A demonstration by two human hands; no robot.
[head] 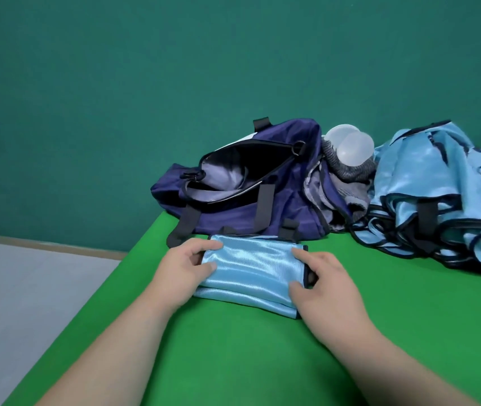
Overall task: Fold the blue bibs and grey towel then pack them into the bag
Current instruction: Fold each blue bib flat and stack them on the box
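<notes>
A folded light-blue bib (pixel 251 268) lies on the green table in front of the bag. My left hand (pixel 183 268) grips its left end, thumb on top and fingers curled over the edge. My right hand (pixel 324 282) grips its right end the same way. The navy duffel bag (pixel 262 194) stands just behind, its zip open and its dark inside showing. A heap of unfolded blue bibs (pixel 444 194) with black trim lies at the right. The grey towel (pixel 347 177) is bunched between bag and heap.
Clear plastic containers (pixel 350 145) sit on the grey towel behind the bag. The green table (pixel 233 361) has its left edge running diagonally, with grey floor (pixel 28 303) below it. A teal wall stands behind.
</notes>
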